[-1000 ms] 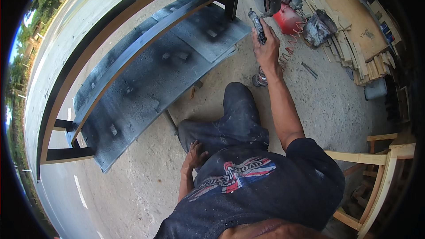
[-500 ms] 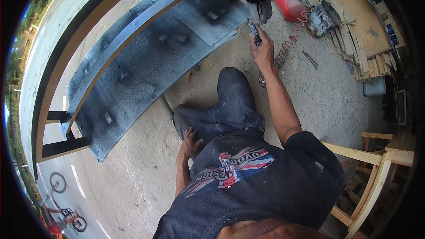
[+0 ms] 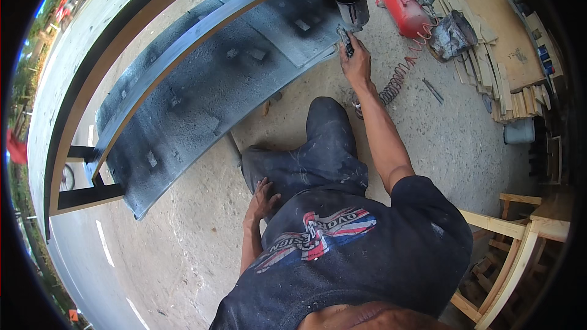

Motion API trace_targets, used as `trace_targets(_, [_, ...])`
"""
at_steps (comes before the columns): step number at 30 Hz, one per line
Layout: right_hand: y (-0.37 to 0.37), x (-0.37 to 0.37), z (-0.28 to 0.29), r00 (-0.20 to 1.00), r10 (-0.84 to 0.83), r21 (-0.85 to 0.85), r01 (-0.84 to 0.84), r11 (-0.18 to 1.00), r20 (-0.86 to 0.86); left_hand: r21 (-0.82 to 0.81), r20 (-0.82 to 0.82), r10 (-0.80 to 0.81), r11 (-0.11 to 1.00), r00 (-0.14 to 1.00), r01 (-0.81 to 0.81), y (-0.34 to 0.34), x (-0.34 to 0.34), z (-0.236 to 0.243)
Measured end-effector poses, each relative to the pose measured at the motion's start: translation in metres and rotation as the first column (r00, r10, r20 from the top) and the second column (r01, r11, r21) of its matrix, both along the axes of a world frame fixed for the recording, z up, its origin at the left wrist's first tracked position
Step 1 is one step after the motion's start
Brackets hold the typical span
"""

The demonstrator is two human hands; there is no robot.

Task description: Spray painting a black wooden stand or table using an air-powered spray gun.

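My right hand (image 3: 356, 63) is closed around the grip of a paint spray gun (image 3: 345, 41) whose dark-stained cup (image 3: 353, 13) stands on top. The gun is by the far right corner of a low board (image 3: 202, 95) blotched with grey and black paint. Over that board stands a long wooden frame (image 3: 159, 79), its inner edges bare wood and its legs black. Resting on my thigh, my left hand (image 3: 263, 198) lies with its fingers stretched out and nothing in it. Any spray from the nozzle cannot be made out.
A coiled hose (image 3: 394, 84) runs over the concrete near a red air compressor (image 3: 403, 9). Beside it are a paint-stained can (image 3: 452, 35), stacked wood strips (image 3: 520, 104) and a pair of thin tools (image 3: 433, 90). An unpainted wooden frame (image 3: 516, 263) stands at right; a road lies left.
My right hand has moved slightly left with the spray gun, nearer the frame's black leg. My left hand stays on my thigh. On the road, the cyclist has moved farther up the view.
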State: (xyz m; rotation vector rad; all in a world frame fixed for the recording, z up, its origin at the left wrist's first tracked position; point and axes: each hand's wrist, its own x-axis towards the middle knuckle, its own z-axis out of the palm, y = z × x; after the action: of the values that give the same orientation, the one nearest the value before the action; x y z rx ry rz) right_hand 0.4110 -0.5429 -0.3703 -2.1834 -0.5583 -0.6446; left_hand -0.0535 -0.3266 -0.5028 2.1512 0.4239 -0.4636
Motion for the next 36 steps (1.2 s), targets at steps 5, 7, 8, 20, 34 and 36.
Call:
trace_targets(5, [0.003,0.003,0.027,1.000,-0.007,0.024,0.007,1.000,0.000,0.006,-0.006,0.000,1.000,1.000,0.000,0.001,0.001,0.002])
trace_targets(7, [0.004,0.003,0.038,1.000,-0.007,0.035,0.007,0.999,0.024,0.006,-0.011,-0.002,1.000,1.000,0.002,0.002,0.002,0.001])
trace_targets(8, [0.004,0.003,0.044,0.999,-0.003,0.051,0.000,0.999,0.052,0.006,-0.018,-0.003,1.000,1.000,0.004,0.002,0.002,0.000])
trace_targets(20, [0.012,0.001,0.079,0.985,0.014,0.116,-0.035,0.993,0.172,-0.005,-0.014,0.001,1.000,1.000,-0.001,0.002,0.003,0.001])
trace_targets(34, [0.002,-0.002,0.049,1.000,0.007,0.059,-0.008,0.998,0.023,-0.056,-0.034,0.044,0.997,0.998,-0.046,0.007,0.006,0.003])
trace_targets(36, [-0.003,-0.003,0.047,0.997,-0.016,0.044,0.012,0.999,0.081,-0.074,-0.030,0.046,0.996,0.998,-0.049,0.008,0.004,0.006])
